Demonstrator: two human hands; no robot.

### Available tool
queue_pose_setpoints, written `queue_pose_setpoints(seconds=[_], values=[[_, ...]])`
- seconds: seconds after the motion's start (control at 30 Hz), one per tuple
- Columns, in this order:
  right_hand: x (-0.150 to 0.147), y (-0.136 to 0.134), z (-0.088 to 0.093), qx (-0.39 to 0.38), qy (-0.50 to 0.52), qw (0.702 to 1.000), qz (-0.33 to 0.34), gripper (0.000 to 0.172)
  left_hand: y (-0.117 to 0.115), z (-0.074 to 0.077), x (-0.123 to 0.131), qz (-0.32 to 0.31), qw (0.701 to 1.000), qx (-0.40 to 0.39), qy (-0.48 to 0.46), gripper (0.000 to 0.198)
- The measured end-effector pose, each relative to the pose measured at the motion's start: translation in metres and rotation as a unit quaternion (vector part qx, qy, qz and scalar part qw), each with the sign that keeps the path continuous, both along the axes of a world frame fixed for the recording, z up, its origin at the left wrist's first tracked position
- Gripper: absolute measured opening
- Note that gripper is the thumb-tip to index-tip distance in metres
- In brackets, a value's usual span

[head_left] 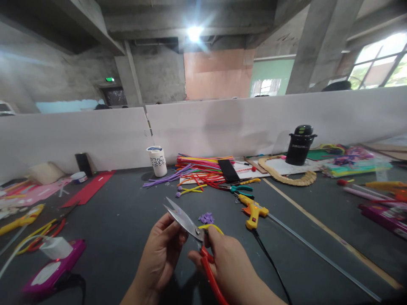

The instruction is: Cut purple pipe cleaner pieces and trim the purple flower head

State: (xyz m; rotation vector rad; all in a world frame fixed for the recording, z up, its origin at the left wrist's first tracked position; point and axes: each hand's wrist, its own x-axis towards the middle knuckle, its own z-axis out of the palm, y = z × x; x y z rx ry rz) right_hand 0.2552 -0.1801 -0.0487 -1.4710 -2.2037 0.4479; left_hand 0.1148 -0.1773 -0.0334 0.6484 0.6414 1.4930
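Note:
My right hand [227,262] grips the red handles of a pair of scissors [187,224], whose steel blades point up and to the left and stand slightly apart. A yellow pipe cleaner [213,227] curves over the top of that hand near the scissors' pivot. My left hand [160,254] is curled beside the blades, its fingertips pinched close to them; what it pinches is too small to make out. A small purple fuzzy piece [206,218] lies on the dark table just beyond both hands.
A yellow and orange glue gun [253,209] with a black cord lies right of the hands. Farther back are a heap of coloured pipe cleaners [200,167], teal pliers [240,188], a white cup [158,161], a black container [300,146] and a white partition [222,123]. Tools and a pink device [52,271] lie at left.

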Motion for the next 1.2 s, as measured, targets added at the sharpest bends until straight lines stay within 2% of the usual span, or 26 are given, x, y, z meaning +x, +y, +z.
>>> queue_pose_setpoints(seconds=[0.2,0.37,0.47,0.57,0.73,1.0,1.1,1.2], values=[[0.0,0.0,0.0,-0.01,0.019,1.0,0.0,0.028,0.0,0.0,-0.002,-0.001,1.0,-0.004,-0.001,0.008],[0.006,0.01,0.002,-0.049,0.139,0.989,0.026,0.023,-0.002,0.001,-0.002,-0.047,0.999,0.001,0.01,0.004],[0.011,0.017,0.005,-0.088,0.245,0.964,0.048,0.016,-0.003,0.0,0.001,-0.104,0.994,-0.003,0.027,0.01],[0.014,0.021,0.01,-0.14,0.326,0.934,0.055,0.01,-0.003,-0.001,0.004,-0.155,0.985,-0.039,0.064,0.017],[0.016,0.02,0.019,-0.225,0.406,0.881,0.091,0.004,-0.002,-0.006,0.008,-0.213,0.967,-0.096,0.106,0.008],[0.019,0.02,0.024,-0.248,0.384,0.881,0.122,0.005,-0.003,-0.011,0.01,-0.245,0.953,-0.134,0.115,0.006],[0.02,0.02,0.023,-0.25,0.382,0.882,0.114,0.006,-0.002,-0.011,0.01,-0.239,0.952,-0.126,0.142,0.008],[0.02,0.023,0.02,-0.241,0.364,0.895,0.096,0.005,0.002,-0.009,0.009,-0.196,0.958,-0.088,0.191,0.01]])
